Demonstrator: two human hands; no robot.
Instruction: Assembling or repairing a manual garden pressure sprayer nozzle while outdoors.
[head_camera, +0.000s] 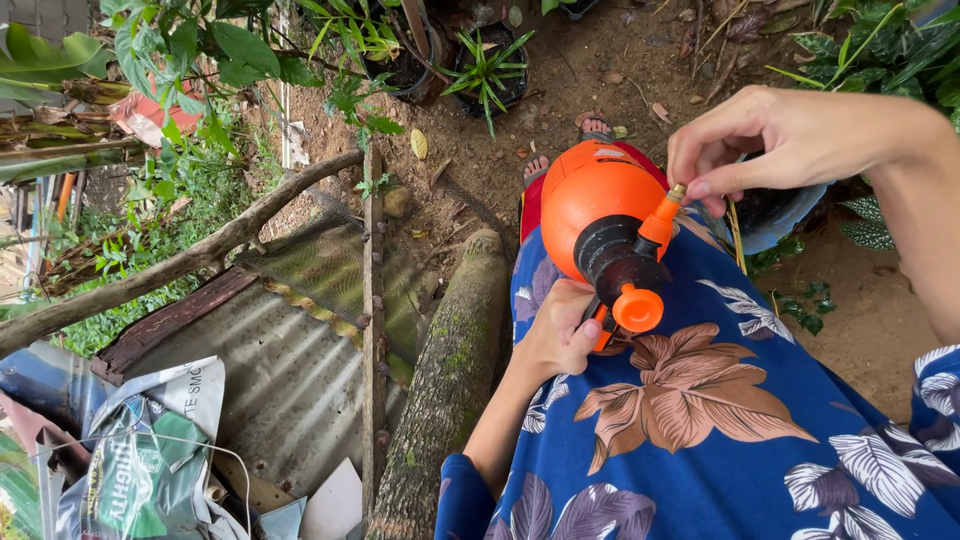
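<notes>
Left hand (560, 335) grips orange sprayer (600, 225) — right hand (775, 140) pinches nozzle (676, 192).

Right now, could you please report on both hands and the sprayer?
Left hand grips the handle of the orange pressure sprayer. Right hand pinches the brass nozzle tip. Sprayer rests on the lap, nothing blocking.

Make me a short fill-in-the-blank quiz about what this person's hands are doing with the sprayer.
1. The sprayer has a round body coloured ____.
2. The right hand pinches the sprayer's ____.
3. The left hand holds it by the ____.
4. Beside the person's leg lies a mossy ____.

Missing words: orange; nozzle; handle; log
</notes>
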